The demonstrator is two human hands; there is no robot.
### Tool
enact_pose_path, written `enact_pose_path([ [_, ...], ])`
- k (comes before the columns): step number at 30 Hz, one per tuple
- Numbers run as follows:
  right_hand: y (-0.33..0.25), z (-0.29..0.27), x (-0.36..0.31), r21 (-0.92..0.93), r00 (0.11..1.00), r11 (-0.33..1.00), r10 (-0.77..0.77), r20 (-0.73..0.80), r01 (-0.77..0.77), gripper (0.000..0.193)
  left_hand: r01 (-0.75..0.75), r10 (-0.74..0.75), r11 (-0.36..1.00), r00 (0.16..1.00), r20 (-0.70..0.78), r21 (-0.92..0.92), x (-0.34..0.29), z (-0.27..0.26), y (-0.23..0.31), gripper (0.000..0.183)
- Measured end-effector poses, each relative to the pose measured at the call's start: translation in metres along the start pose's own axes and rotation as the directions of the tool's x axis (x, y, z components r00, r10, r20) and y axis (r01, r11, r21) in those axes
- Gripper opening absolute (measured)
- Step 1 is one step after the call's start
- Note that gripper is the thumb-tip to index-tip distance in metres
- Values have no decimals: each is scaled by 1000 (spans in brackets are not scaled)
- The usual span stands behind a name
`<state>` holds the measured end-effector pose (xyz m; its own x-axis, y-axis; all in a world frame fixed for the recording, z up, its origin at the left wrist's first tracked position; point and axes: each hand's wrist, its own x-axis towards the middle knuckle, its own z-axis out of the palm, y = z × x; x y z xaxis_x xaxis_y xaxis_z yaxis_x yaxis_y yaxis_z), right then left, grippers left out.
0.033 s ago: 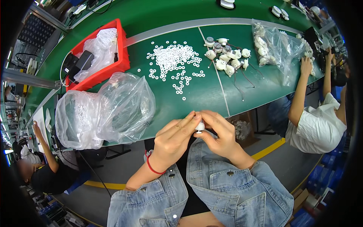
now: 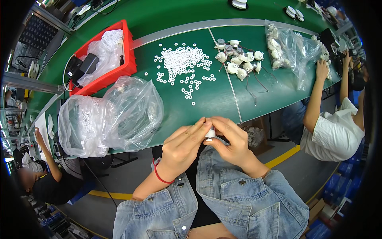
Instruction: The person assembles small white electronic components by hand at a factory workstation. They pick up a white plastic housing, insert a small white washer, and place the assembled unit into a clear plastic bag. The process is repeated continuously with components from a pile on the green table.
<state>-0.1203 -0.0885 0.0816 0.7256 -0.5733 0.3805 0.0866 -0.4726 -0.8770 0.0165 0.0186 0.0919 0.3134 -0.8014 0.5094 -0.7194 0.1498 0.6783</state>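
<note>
Just off the table's near edge, my left hand and my right hand meet, both closed on one small white cylindrical part. A short stem with a flat end shows at its lower side; my fingers hide its top. Beyond my hands, many small white rings lie in a loose heap, with a few single ones scattered toward me. Right of them sits a cluster of white round motor-like parts, some trailing thin dark wires.
A clear plastic bag of white rings lies at the table's left edge. Behind it stands a red bin holding plastic bags and a black adapter. Another clear bag with white parts is at the right. Co-workers sit on both sides.
</note>
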Motion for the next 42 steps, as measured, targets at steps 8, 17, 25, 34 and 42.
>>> enact_pose_path([
  [8,-2,0,-1,-77,994,991,-108,-16,106,49,-6,5,1000,999,-31,-17,0,-2,6,49],
  [17,-6,0,-2,-40,997,997,-72,-29,70,46,-23,24,1000,999,-23,17,-4,0,9,50],
  [25,-9,4,-6,62,997,997,49,-61,-45,43,-80,85,991,995,-45,112,-8,7,8,51],
  [34,2,-12,1,14,998,1000,-20,54,20,44,12,-12,1000,999,-31,-6,-4,3,10,46],
  [42,-3,-10,5,70,998,996,48,38,-50,43,8,-7,1000,999,-43,19,-1,4,10,44],
])
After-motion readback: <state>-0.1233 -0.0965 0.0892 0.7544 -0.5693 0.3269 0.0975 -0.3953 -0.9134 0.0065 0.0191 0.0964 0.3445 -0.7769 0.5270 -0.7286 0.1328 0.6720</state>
